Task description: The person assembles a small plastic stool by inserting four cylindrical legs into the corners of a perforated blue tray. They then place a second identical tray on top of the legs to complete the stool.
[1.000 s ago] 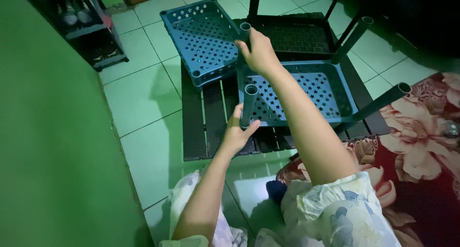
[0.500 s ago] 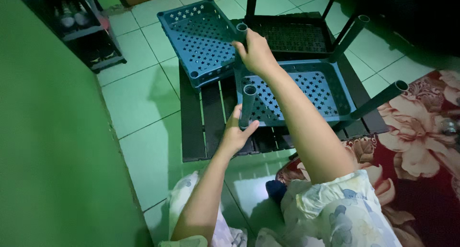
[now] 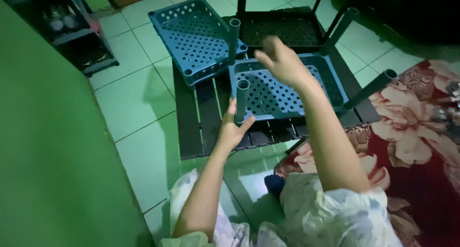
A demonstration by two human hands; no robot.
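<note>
Rack assembly mid-step: left hand (image 3: 231, 130) wrapped round near post (image 3: 242, 101) of blue shelf tray (image 3: 287, 91), frame centre; right hand (image 3: 282, 62) loose, empty, above it. Next probably wants far post (image 3: 234, 40) steadied.

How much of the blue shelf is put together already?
Partly. One blue tray already has grey tubes standing in its corners. The left hand holds the near tube at that tray's corner; the right hand hovers open above it, holding nothing. A second blue tray lies loose on the tiled floor, not yet stacked on the tubes.
</note>
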